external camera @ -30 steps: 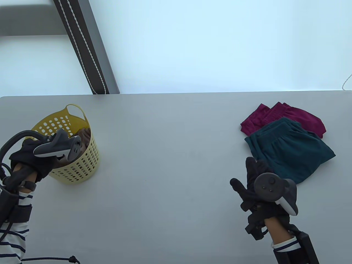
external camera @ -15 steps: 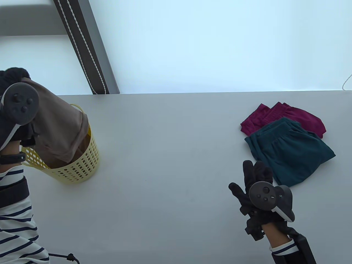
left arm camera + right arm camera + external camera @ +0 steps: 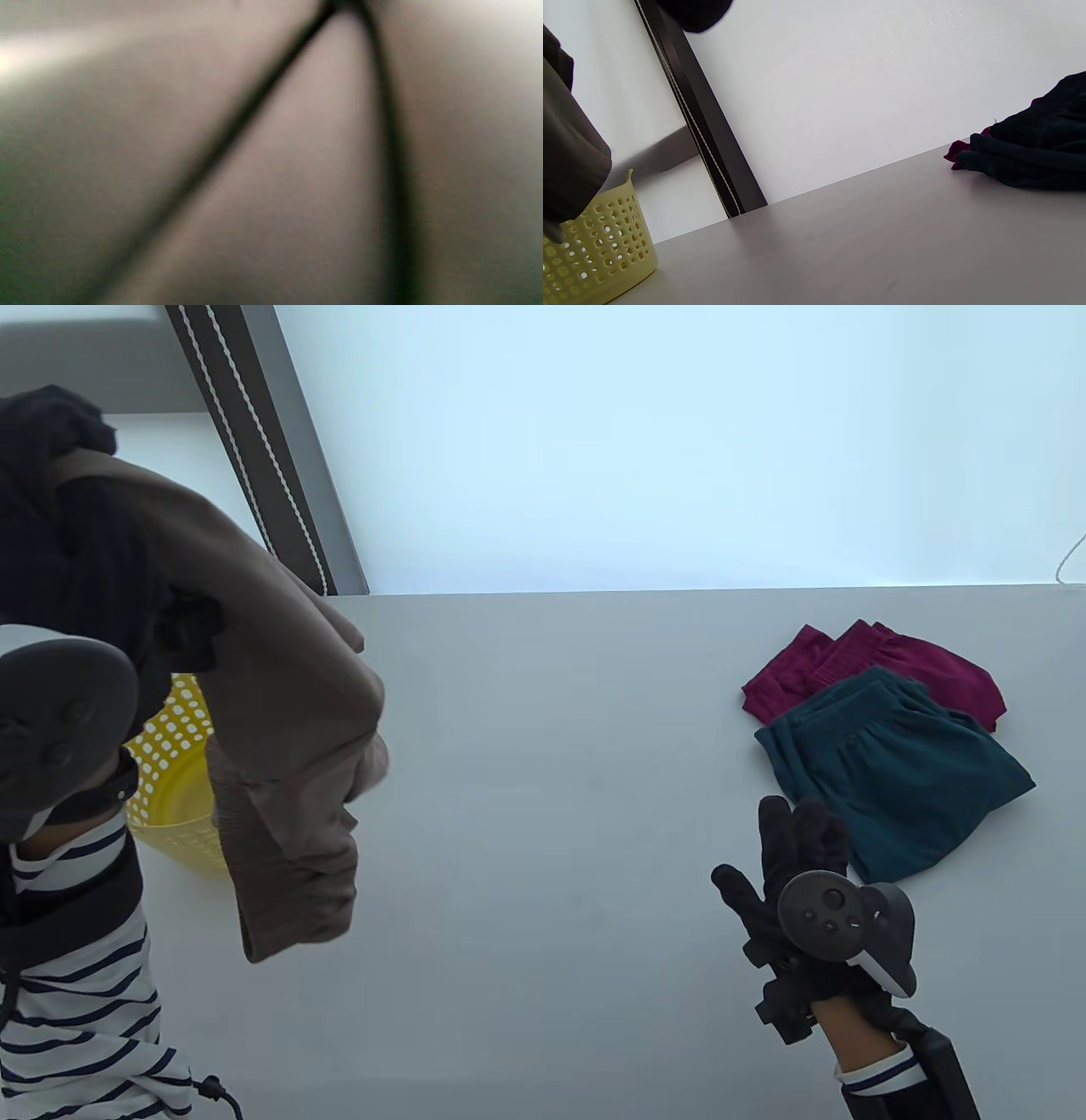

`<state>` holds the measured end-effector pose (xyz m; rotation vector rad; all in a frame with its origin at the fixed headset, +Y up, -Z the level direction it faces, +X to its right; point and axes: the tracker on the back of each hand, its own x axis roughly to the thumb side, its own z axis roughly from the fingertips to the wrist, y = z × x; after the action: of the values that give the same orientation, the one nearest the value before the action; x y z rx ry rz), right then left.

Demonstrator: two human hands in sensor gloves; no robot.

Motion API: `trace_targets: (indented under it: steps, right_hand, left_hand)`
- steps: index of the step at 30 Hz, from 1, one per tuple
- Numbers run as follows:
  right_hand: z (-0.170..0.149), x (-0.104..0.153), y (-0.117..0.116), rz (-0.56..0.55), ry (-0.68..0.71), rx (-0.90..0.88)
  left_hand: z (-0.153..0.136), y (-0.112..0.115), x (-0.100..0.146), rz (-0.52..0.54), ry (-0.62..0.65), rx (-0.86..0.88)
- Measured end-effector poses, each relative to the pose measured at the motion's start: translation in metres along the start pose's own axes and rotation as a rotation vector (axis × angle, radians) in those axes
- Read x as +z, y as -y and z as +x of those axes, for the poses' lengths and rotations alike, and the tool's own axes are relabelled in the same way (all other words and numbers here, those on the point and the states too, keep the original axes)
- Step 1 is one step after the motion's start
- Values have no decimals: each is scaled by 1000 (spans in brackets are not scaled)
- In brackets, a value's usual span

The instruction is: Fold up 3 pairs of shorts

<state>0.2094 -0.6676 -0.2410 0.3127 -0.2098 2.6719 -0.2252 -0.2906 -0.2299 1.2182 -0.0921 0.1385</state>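
Evidently two pairs (maroon shorts [image 3: 882, 666], teal shorts [image 3: 891, 776]) lie folded; left hand [image 3: 51, 449] grips brown shorts [image 3: 288, 746], right hand [image 3: 793, 857] spread.

Bright backlight; blurred left wrist view

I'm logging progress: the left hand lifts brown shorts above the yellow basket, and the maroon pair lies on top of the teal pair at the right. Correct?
Not quite. The table view shows the teal shorts lying on the maroon shorts. The rest holds: the left hand holds the brown shorts above the yellow basket.
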Motion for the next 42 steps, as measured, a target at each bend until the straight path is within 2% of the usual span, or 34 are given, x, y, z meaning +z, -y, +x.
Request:
trace_targets:
  steps: [2,3,4,7,10,12,14,16,17,18,20,21,23,24,27,29,30,31,34,36,37,39,40,41,42]
  right_hand:
    - [-1,0,0,1,-1,1]
    - [-1,1,0,2,-2,1]
    - [-1,1,0,3,-3,0]
    - [0,1,0,8,0,4]
    - [3,2,-1,9,8,12]
    - [4,2,-1,7,11,15]
    - [3,2,-1,7,11,15]
    - [3,2,-1,8,10,14]
    - [3,2,-1,8,8,13]
    - [3,2,-1,8,8,13]
    - [3,2,0,6,6,12]
    - [3,2,0,4,4,11]
    - [3,2,0,0,1,8]
    - [3,2,1,-2,-1,8]
    - [2,2,1,-10,-7,9]
    - [1,1,1,-7,-13,11]
    - [1,1,1,-3,-18,13]
    - [0,1,1,-1,-20,14]
    - [-2,1,0,3,-32,23]
    - [-3,0,0,6,-37,24]
    - [-3,0,0,7,-38,24]
    - [-4,1,1,11,-40,26]
    - [-4,1,1,12,-41,27]
    - [-4,1,1,12,-40,28]
    - [-4,1,1,13,-40,29]
  left_hand:
    - [13,28,6,-89,44,-51]
    - [16,35,8,-109,53,-56]
    - [25,61,18,-193,93,-72]
    - [40,106,44,-301,200,-165]
    - [50,129,62,-314,275,-231]
    - [57,137,71,-330,294,-173]
    - [67,138,84,-332,375,-137]
    - [85,138,109,-346,576,-124]
    - [98,136,130,-383,731,-119]
    - [106,136,146,-412,828,-118]
    - [126,133,198,-477,1079,-143]
    - [132,132,222,-523,1189,-126]
    - [136,136,247,-679,1294,-91]
    - [134,143,254,-766,1301,-66]
    - [117,184,251,-959,1111,27]
    - [103,225,257,-1124,984,-6]
    - [98,245,265,-1196,951,-64]
    - [96,256,271,-1235,945,-96]
    - [92,306,315,-1524,910,-198]
    - [94,322,341,-1649,904,-211]
    - [96,329,354,-1674,926,-262]
    - [98,335,366,-1521,974,-435]
    - [99,335,366,-1399,1016,-491]
    - [99,335,362,-1363,1033,-508]
    - [98,335,356,-1375,995,-497]
